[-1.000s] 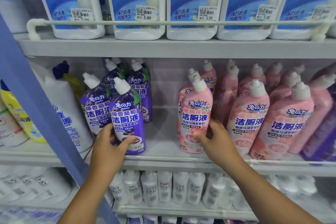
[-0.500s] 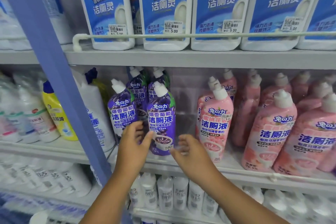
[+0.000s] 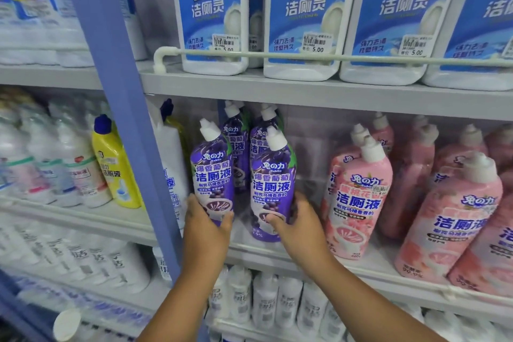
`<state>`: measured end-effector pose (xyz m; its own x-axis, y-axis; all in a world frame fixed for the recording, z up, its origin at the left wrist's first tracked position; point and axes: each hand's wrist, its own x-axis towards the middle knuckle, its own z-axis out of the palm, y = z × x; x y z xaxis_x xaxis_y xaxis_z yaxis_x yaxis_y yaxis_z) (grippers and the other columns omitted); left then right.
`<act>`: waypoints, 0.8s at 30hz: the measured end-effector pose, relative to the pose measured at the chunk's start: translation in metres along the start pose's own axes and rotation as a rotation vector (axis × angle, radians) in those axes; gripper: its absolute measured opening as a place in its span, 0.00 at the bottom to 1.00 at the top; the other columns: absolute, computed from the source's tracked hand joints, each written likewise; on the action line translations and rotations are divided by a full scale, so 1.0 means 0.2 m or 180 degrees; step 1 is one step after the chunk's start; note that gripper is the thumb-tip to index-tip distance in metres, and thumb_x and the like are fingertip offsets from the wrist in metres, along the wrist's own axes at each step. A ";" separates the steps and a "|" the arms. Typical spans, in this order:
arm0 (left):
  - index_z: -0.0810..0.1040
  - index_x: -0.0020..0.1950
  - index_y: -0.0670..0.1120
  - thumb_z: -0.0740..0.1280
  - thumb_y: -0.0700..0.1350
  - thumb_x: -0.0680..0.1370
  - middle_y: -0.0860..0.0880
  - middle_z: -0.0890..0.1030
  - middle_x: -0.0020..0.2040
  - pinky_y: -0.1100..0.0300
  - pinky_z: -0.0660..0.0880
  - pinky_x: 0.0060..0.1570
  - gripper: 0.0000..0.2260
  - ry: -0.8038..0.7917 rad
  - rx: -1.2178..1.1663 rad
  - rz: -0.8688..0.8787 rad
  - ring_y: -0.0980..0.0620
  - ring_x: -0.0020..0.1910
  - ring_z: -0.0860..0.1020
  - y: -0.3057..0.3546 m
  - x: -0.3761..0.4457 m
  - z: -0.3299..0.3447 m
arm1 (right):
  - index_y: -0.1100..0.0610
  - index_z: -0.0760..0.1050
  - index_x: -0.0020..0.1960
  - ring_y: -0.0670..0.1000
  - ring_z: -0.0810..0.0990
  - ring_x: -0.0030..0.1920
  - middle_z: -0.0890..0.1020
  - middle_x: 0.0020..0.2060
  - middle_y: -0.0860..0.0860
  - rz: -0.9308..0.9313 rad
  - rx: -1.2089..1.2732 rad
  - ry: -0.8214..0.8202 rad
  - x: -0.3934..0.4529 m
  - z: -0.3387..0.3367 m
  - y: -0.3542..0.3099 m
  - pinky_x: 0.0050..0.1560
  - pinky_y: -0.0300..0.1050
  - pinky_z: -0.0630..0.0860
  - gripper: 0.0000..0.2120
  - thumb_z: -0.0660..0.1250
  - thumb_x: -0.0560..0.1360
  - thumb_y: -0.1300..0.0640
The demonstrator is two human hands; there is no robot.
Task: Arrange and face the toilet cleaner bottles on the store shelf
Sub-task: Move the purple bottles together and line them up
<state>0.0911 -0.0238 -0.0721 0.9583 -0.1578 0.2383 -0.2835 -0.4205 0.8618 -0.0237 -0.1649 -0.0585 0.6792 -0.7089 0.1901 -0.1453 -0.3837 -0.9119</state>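
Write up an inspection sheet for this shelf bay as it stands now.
Surface: middle shelf, grey, with a gap between purple and pink stock.
Job's things: two front purple bottles, left purple bottle and right purple bottle, upright, labels forward; more purple behind. Pink bottles to the right.
Clutter: yellow bottle in the neighbouring bay.
Hands: left hand grips the left purple bottle; right hand grips the right one.
Cables: nothing seen.
Surroundings: blue upright post; blue-label jugs above behind a rail; white bottles below.

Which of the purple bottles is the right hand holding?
The right front purple bottle; the right hand grips its base. The left hand holds the other front one.
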 end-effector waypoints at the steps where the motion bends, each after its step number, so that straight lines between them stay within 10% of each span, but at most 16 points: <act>1: 0.67 0.63 0.47 0.77 0.48 0.71 0.49 0.80 0.53 0.49 0.80 0.48 0.26 0.0007 -0.0008 -0.0011 0.48 0.47 0.81 0.00 0.02 0.00 | 0.43 0.74 0.59 0.42 0.84 0.52 0.85 0.51 0.42 -0.0016 -0.0055 -0.0003 0.01 0.01 0.01 0.56 0.50 0.82 0.25 0.77 0.65 0.54; 4: 0.68 0.56 0.48 0.77 0.46 0.72 0.59 0.76 0.41 0.57 0.74 0.40 0.20 -0.0009 0.0049 -0.0053 0.54 0.37 0.77 0.02 0.06 -0.01 | 0.45 0.73 0.61 0.42 0.84 0.52 0.84 0.52 0.41 -0.0022 -0.0157 0.0056 0.02 0.04 0.02 0.55 0.47 0.82 0.27 0.78 0.65 0.56; 24: 0.68 0.68 0.44 0.76 0.47 0.73 0.43 0.80 0.62 0.53 0.76 0.51 0.28 -0.0736 -0.0073 0.0199 0.40 0.58 0.80 0.02 0.34 0.13 | 0.51 0.73 0.65 0.51 0.80 0.55 0.79 0.57 0.51 0.0038 -0.0393 0.0532 0.36 0.21 0.00 0.53 0.40 0.75 0.27 0.77 0.69 0.60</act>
<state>0.1541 -0.0589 -0.0647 0.9044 -0.3845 0.1849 -0.3387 -0.3835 0.8592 0.0556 -0.1905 -0.0607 0.5496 -0.7982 0.2467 -0.2465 -0.4371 -0.8650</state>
